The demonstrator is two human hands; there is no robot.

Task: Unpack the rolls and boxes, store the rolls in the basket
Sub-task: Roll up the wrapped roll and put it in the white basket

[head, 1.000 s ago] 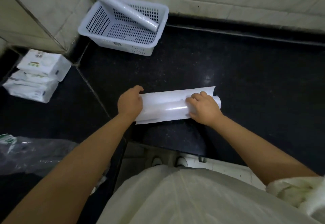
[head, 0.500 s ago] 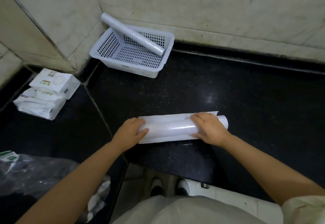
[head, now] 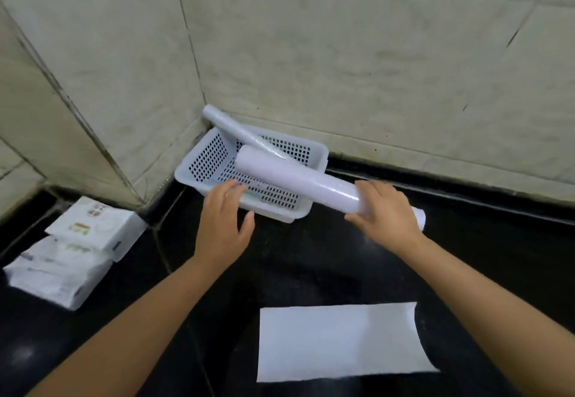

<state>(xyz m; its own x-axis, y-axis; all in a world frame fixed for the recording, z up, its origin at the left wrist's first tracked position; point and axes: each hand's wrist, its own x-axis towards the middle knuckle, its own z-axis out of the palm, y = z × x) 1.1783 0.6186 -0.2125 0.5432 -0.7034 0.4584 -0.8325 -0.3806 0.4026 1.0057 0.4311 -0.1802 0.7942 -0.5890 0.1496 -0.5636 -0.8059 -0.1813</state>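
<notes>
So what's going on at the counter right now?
A person is putting a white roll into the perforated white basket in the corner. The right hand grips the roll's near end, its far end over the basket; the left hand is open at the basket's front rim. Another roll already leans in the basket. A loose white sheet lies flat on the black counter, near the person.

White roll halfway over the basket
A thinner roll already leaned inside, poking past its corner.
</notes>
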